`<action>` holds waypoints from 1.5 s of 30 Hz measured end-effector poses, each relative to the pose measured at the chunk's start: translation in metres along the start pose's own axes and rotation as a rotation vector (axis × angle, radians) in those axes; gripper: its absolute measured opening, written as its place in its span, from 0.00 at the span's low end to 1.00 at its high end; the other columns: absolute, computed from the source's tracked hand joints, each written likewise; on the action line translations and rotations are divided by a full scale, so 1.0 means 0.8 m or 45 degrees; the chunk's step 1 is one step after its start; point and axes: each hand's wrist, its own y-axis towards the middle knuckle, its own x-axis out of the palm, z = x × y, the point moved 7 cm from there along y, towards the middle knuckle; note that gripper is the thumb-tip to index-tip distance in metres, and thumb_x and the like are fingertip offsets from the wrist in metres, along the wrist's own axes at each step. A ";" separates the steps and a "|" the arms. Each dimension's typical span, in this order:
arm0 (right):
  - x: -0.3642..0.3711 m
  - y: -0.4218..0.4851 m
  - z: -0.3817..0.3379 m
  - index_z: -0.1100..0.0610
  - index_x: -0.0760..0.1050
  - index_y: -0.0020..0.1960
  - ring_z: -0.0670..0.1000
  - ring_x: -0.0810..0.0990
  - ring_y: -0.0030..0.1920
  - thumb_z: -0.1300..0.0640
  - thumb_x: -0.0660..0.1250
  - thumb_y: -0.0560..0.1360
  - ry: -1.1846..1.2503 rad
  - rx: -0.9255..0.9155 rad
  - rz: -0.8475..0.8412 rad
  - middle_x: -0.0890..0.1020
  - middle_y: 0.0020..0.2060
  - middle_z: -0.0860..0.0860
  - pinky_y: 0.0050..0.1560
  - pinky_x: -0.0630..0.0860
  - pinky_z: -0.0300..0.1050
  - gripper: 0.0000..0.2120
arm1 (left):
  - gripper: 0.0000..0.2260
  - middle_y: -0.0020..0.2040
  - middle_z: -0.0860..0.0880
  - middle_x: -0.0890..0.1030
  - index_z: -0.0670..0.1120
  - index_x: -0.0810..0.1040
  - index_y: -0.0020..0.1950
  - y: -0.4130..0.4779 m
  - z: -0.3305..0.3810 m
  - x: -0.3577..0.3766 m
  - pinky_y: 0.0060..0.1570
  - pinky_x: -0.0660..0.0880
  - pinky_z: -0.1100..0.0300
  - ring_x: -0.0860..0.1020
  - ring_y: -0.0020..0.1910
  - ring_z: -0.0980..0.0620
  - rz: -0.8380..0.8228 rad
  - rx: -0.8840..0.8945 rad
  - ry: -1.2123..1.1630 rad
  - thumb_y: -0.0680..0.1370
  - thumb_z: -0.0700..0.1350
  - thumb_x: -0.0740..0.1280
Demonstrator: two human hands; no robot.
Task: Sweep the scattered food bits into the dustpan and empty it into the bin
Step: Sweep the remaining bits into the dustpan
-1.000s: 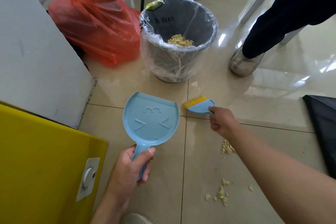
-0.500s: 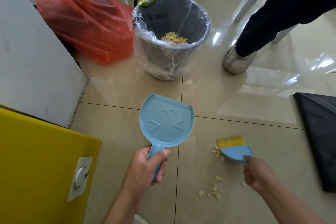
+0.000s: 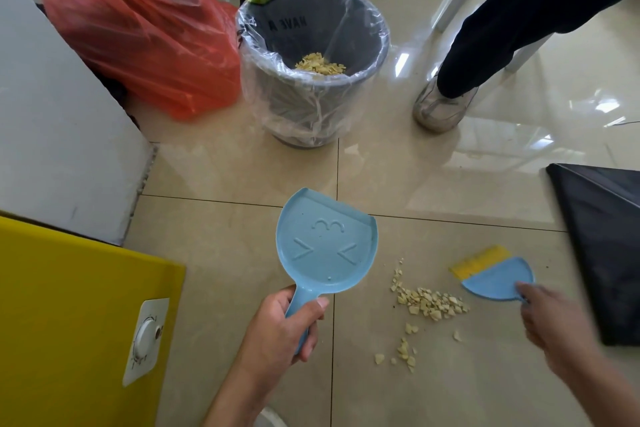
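Observation:
My left hand (image 3: 280, 329) grips the handle of a light blue dustpan (image 3: 325, 246), held above the tiled floor with its pan bare. My right hand (image 3: 550, 319) holds a small blue brush (image 3: 498, 277) with yellow bristles, blurred, just right of the food bits. A pile of pale yellow food bits (image 3: 427, 302) lies on the floor between dustpan and brush, with a few more bits (image 3: 403, 350) scattered below it. The grey bin (image 3: 311, 59), lined with clear plastic, stands farther ahead and holds similar yellow bits at its bottom.
A red plastic bag (image 3: 145, 35) leans left of the bin. A white wall block (image 3: 59, 128) and a yellow appliance (image 3: 79, 322) fill the left side. Another person's leg and shoe (image 3: 440, 104) stand right of the bin. A black bag (image 3: 606, 246) lies at the right.
The brush moved from beside the dustpan's front edge down and to the right, past the food pile. The dustpan shifted right toward the bits, which now lie gathered in a tighter pile.

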 end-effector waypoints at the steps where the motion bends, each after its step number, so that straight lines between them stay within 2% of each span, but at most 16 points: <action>1: -0.016 0.011 -0.020 0.60 0.76 0.42 0.53 0.70 0.26 0.55 0.64 0.79 -0.278 -0.163 0.074 0.74 0.27 0.53 0.29 0.66 0.43 0.10 | 0.11 0.22 0.46 0.71 0.47 0.75 0.37 0.002 -0.006 0.002 0.21 0.62 0.66 0.63 0.21 0.53 -0.006 -0.022 0.028 0.72 0.53 0.71; 3: -0.035 0.030 -0.052 0.56 0.80 0.51 0.60 0.78 0.37 0.50 0.63 0.79 -0.776 -0.428 0.191 0.82 0.39 0.59 0.36 0.72 0.48 0.11 | 0.13 0.22 0.47 0.72 0.46 0.74 0.39 0.008 -0.019 0.011 0.22 0.63 0.66 0.64 0.21 0.53 -0.011 -0.059 0.105 0.71 0.54 0.70; 4: -0.040 0.038 -0.062 0.53 0.79 0.55 0.60 0.79 0.39 0.49 0.62 0.79 -0.942 -0.492 0.219 0.83 0.41 0.59 0.35 0.73 0.48 0.12 | 0.13 0.22 0.47 0.73 0.46 0.74 0.39 0.010 -0.026 0.017 0.22 0.63 0.66 0.65 0.21 0.53 -0.021 -0.076 0.141 0.71 0.55 0.69; 8: -0.035 0.060 -0.070 0.45 0.78 0.57 0.59 0.78 0.37 0.49 0.58 0.78 -1.485 -0.529 0.249 0.80 0.41 0.55 0.34 0.73 0.47 0.13 | 0.10 0.23 0.49 0.75 0.52 0.75 0.35 0.017 -0.050 0.044 0.24 0.65 0.64 0.67 0.23 0.53 -0.069 -0.130 0.237 0.71 0.56 0.68; 12: 0.027 0.042 -0.047 0.47 0.75 0.57 0.53 0.83 0.41 0.54 0.56 0.76 -1.898 -0.685 0.019 0.79 0.40 0.48 0.33 0.71 0.44 0.14 | 0.10 0.22 0.49 0.76 0.52 0.76 0.35 0.019 -0.063 0.061 0.24 0.65 0.66 0.68 0.21 0.54 -0.088 -0.155 0.280 0.70 0.57 0.67; 16: 0.090 -0.016 -0.006 0.47 0.68 0.67 0.53 0.84 0.48 0.51 0.53 0.79 -1.930 -0.861 -0.141 0.83 0.48 0.50 0.42 0.76 0.46 0.17 | 0.10 0.22 0.50 0.76 0.50 0.75 0.37 0.018 -0.068 0.066 0.25 0.66 0.66 0.69 0.21 0.56 -0.103 -0.153 0.353 0.72 0.56 0.67; 19: 0.110 -0.059 0.019 0.45 0.65 0.72 0.52 0.84 0.50 0.51 0.51 0.80 -1.940 -0.922 -0.217 0.83 0.50 0.49 0.44 0.75 0.46 0.20 | 0.10 0.22 0.50 0.76 0.49 0.75 0.39 0.017 -0.067 0.062 0.27 0.67 0.65 0.69 0.21 0.55 -0.082 -0.149 0.403 0.73 0.55 0.66; 22: 0.105 -0.085 0.026 0.40 0.56 0.77 0.51 0.82 0.55 0.49 0.49 0.81 -1.907 -0.904 -0.293 0.81 0.55 0.47 0.49 0.75 0.46 0.25 | 0.10 0.21 0.50 0.76 0.48 0.76 0.40 0.017 -0.065 0.056 0.26 0.68 0.66 0.69 0.21 0.55 -0.066 -0.146 0.396 0.73 0.54 0.66; 25: 0.079 -0.089 0.009 0.35 0.51 0.77 0.49 0.81 0.58 0.45 0.47 0.81 -1.785 -0.849 -0.259 0.80 0.60 0.44 0.53 0.75 0.45 0.25 | 0.10 0.22 0.50 0.76 0.48 0.76 0.40 0.018 -0.066 0.049 0.27 0.68 0.66 0.70 0.21 0.55 -0.039 -0.157 0.393 0.73 0.54 0.66; 27: 0.054 -0.079 -0.003 0.35 0.53 0.75 0.49 0.82 0.57 0.43 0.46 0.81 -1.727 -0.789 -0.175 0.81 0.58 0.45 0.52 0.75 0.45 0.23 | 0.09 0.22 0.50 0.76 0.48 0.76 0.40 0.019 -0.067 0.043 0.27 0.68 0.66 0.70 0.21 0.55 -0.022 -0.156 0.408 0.74 0.53 0.66; 29: 0.027 -0.062 -0.006 0.40 0.60 0.70 0.50 0.83 0.53 0.45 0.48 0.81 -1.717 -0.711 -0.094 0.80 0.49 0.48 0.49 0.76 0.45 0.19 | 0.09 0.22 0.50 0.76 0.48 0.76 0.41 0.020 -0.070 0.037 0.28 0.68 0.64 0.70 0.21 0.56 -0.010 -0.157 0.416 0.76 0.52 0.66; 31: 0.006 -0.046 0.000 0.45 0.66 0.61 0.50 0.83 0.50 0.48 0.49 0.80 -1.763 -0.626 -0.031 0.74 0.41 0.49 0.46 0.76 0.45 0.13 | 0.10 0.22 0.50 0.76 0.46 0.76 0.42 0.020 -0.072 0.032 0.26 0.67 0.66 0.70 0.21 0.56 -0.006 -0.158 0.408 0.76 0.52 0.66; 34: 0.013 -0.042 0.019 0.47 0.67 0.53 0.49 0.82 0.54 0.51 0.51 0.79 -1.842 -0.539 -0.088 0.79 0.48 0.48 0.49 0.76 0.44 0.08 | 0.13 0.22 0.50 0.76 0.42 0.77 0.44 0.020 -0.074 0.029 0.25 0.67 0.69 0.69 0.21 0.56 0.001 -0.166 0.411 0.75 0.53 0.66; 37: 0.058 -0.054 0.032 0.50 0.71 0.59 0.51 0.82 0.57 0.53 0.52 0.79 -1.775 -0.491 -0.176 0.81 0.56 0.50 0.54 0.77 0.45 0.13 | 0.11 0.22 0.50 0.76 0.45 0.76 0.42 0.018 -0.075 0.033 0.26 0.66 0.67 0.69 0.21 0.56 -0.013 -0.170 0.408 0.76 0.53 0.66; 40: 0.111 -0.075 0.026 0.54 0.74 0.59 0.56 0.82 0.56 0.55 0.54 0.79 -1.611 -0.473 -0.207 0.82 0.55 0.53 0.51 0.76 0.47 0.14 | 0.10 0.22 0.50 0.76 0.47 0.75 0.41 0.015 -0.074 0.035 0.26 0.67 0.67 0.70 0.21 0.56 -0.022 -0.178 0.399 0.75 0.53 0.66; 45: 0.161 -0.112 -0.006 0.53 0.73 0.54 0.57 0.82 0.50 0.55 0.54 0.78 -1.505 -0.651 -0.225 0.82 0.49 0.52 0.40 0.70 0.47 0.11 | 0.11 0.23 0.50 0.76 0.47 0.75 0.40 0.012 -0.067 0.034 0.27 0.68 0.66 0.70 0.22 0.55 -0.023 -0.188 0.388 0.73 0.54 0.66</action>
